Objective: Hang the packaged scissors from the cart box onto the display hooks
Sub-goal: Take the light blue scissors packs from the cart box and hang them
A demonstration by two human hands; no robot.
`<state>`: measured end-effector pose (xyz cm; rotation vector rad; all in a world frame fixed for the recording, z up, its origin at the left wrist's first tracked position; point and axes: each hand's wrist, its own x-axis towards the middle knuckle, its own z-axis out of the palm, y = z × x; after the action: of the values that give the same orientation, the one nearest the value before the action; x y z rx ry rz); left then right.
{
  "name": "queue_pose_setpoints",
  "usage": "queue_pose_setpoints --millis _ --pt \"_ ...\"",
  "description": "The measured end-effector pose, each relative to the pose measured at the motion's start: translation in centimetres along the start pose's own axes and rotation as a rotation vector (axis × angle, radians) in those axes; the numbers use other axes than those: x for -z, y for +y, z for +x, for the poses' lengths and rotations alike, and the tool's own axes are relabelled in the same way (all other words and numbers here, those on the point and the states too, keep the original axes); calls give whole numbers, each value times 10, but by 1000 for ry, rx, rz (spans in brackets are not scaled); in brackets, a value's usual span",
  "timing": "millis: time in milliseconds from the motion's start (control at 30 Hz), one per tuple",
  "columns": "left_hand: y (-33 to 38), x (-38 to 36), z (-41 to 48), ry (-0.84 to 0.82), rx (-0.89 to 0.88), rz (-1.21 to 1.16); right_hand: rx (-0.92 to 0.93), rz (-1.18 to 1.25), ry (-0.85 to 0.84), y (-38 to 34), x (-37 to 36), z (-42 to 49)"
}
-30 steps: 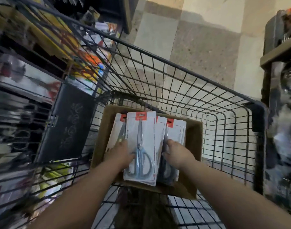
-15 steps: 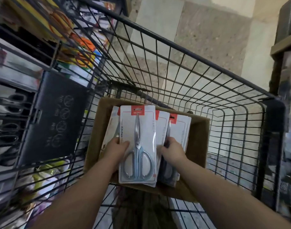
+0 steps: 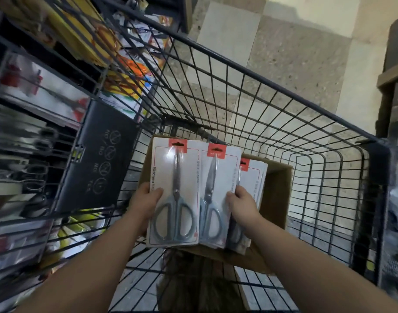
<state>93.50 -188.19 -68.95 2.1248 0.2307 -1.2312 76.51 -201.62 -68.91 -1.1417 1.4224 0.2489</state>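
So left hand [image 3: 146, 202] pinches the front scissors pack [image 3: 174, 177], right hand [image 3: 243, 206] grips the rear packs [image 3: 218, 177] over the box [image 3: 276, 195]; I'd lift straight up, tabs level.

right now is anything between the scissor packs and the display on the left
Yes. The cart's wire side and its black panel stand between the packs and the display. The left hand and right hand hold the packs, so they probably have to be lifted over it.
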Motion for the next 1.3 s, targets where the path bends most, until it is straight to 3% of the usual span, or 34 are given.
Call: queue_pose_setpoints --millis 267,633,900,1100,1300 --pt "33 34 -52 39 -78 -97 159 37 85 -54 18 -39" --pt "63 89 -143 240 -269 -356 459 -129 43 -138 27 -123" --pt "58 134 -198 275 -336 -543 670 -167 36 -178 9 -178" --pt "30 178 -252 351 -444 -689 813 -166 -39 -185 -16 -234" --pt "-47 231 -329 479 -543 -833 990 -214 -152 -161 -70 -315"
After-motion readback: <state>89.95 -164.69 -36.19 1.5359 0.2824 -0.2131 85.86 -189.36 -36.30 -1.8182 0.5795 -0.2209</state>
